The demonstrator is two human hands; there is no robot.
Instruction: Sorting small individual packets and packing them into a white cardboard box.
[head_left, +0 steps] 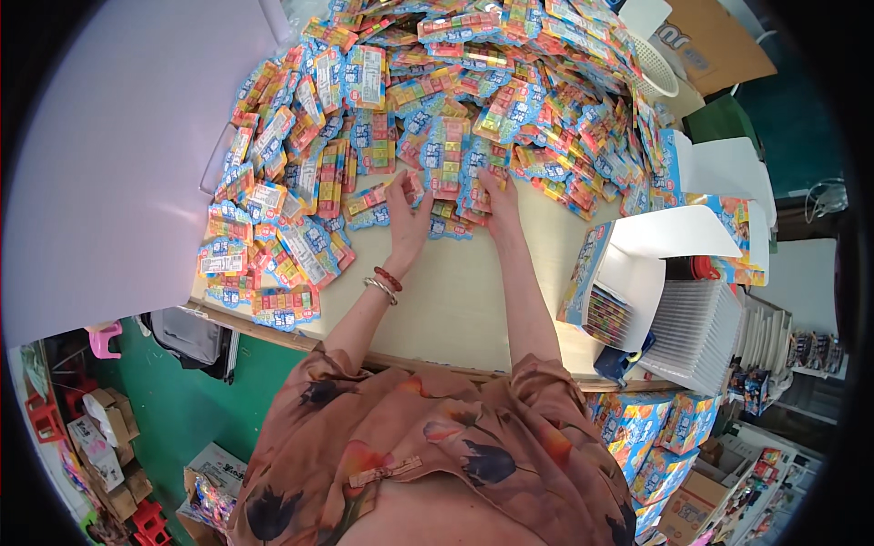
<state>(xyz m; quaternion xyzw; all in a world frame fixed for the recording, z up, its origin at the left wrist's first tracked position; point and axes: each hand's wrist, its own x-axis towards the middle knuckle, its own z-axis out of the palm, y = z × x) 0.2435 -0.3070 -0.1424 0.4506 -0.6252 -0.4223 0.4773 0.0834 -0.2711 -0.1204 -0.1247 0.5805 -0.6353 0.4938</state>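
Observation:
Both my hands are over the table, at the near edge of a big pile of flat, colourful candy packets. My left hand, with a red and a pale bracelet at the wrist, curls its thumb and fingers around the end of a packet lying aslant. The thumb and fingers of my right hand close on the edge of another packet. Between the hands, an upright packet faces me. The undersides of both held packets are hidden.
Right of my arm stands an open display box with packets inside. Beside it are stacked clear plastic trays and a dark blue tool. A pale panel borders the left. Filled boxes are stacked below the table's right side.

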